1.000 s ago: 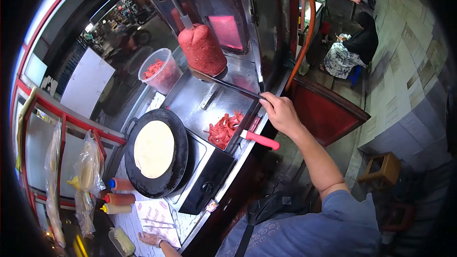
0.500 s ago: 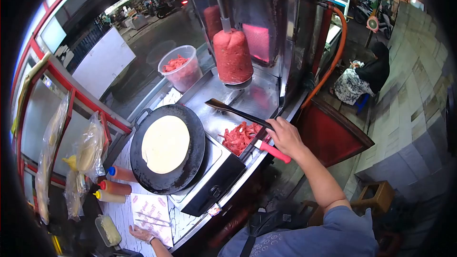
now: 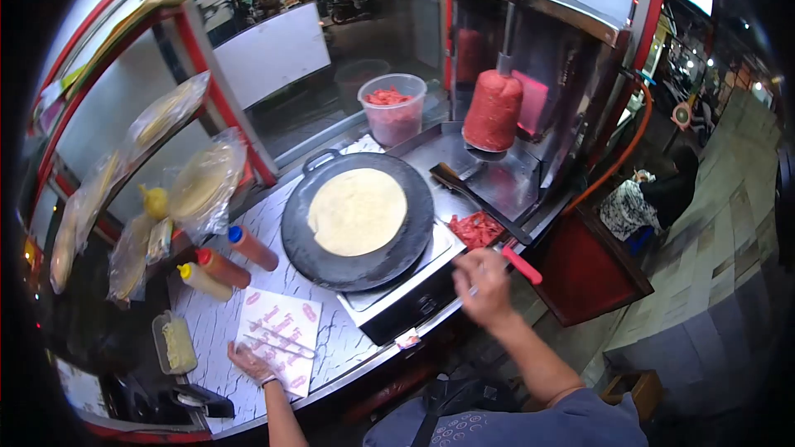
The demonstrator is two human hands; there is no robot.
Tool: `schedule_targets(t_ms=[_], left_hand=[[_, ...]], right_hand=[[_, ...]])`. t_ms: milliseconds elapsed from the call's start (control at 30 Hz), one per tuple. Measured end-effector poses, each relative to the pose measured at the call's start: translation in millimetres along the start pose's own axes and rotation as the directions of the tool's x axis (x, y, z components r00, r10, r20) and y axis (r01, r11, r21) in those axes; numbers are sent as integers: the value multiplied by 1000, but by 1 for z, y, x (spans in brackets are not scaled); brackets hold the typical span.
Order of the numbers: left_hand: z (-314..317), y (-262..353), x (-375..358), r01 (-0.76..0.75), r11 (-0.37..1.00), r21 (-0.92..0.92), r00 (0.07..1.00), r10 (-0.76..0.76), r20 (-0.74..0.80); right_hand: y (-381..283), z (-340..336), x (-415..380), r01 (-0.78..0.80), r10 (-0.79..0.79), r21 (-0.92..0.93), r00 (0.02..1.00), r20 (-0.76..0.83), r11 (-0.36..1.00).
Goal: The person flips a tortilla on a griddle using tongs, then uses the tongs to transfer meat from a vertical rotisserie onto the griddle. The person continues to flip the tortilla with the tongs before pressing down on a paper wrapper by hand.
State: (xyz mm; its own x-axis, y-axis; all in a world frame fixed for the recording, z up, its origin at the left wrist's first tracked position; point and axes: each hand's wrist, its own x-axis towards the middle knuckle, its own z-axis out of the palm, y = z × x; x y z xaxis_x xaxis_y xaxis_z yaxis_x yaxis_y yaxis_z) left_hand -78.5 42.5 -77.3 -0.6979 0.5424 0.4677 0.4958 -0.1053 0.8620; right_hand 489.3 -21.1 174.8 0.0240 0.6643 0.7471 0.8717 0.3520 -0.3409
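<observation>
My left hand (image 3: 251,362), in a clear plastic glove, lies flat with fingers stretched on the printed paper wrappers (image 3: 291,314). My right hand (image 3: 483,288) is bare, fingers loosely bent and apart, over the front edge beside the stove (image 3: 397,298); I see nothing held in it. Just beyond it, a long dark flat-ended utensil (image 3: 480,199) lies across the metal tray, near a knife's red handle (image 3: 523,266). A round flatbread (image 3: 358,211) lies on the black griddle (image 3: 298,240). Shaved red meat (image 3: 474,230) sits in the tray's near corner.
A red meat cone (image 3: 493,112) stands on a vertical spit before a glowing heater (image 3: 532,103). Behind the griddle is a plastic tub (image 3: 393,120) of meat. Several sauce bottles (image 3: 224,268), a shredded-filling container (image 3: 176,343) and bagged flatbreads (image 3: 207,186) are left. A person (image 3: 662,199) sits at right.
My right hand has let go of the dark utensil and moved back toward the stove front. The utensil now rests on the tray. My left hand stays on the paper; the view has turned.
</observation>
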Motion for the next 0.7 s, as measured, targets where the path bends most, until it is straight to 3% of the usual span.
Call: schedule_targets(t_ms=[67,167,200,267,300,367,467,533,600,700], left_hand=[[2,12,-6,83,994,-75,994,-77,77],[4,31,-12,-97,995,-18,992,98,78],[5,39,-14,-82,994,-67,994,87,72],[4,38,-14,-79,993,-86,989,89,118],[5,40,-14,-74,994,-83,987,85,136],[4,44,-15,-41,990,-132,987,61,151],[0,57,-17,-75,988,-132,979,98,180],[-1,59,-17,-70,983,-168,973,104,204],[-2,60,-16,-90,982,-165,965,128,230],[-3,61,-14,-89,980,-180,954,136,268]], right_hand=[[-56,35,-14,44,-112,333,976,188,942],[-125,100,-37,96,-349,542,854,387,835],[-143,112,-40,154,-377,458,811,447,875],[-163,152,-51,259,-407,396,841,357,881],[-176,154,-50,265,-414,397,838,356,879],[-207,153,-52,252,-390,320,767,509,913],[-217,187,-79,197,-343,354,839,422,915],[-215,204,-89,166,-310,324,828,467,931],[-212,218,-94,255,-347,249,811,470,934],[-208,230,-101,259,-335,218,807,486,941]])
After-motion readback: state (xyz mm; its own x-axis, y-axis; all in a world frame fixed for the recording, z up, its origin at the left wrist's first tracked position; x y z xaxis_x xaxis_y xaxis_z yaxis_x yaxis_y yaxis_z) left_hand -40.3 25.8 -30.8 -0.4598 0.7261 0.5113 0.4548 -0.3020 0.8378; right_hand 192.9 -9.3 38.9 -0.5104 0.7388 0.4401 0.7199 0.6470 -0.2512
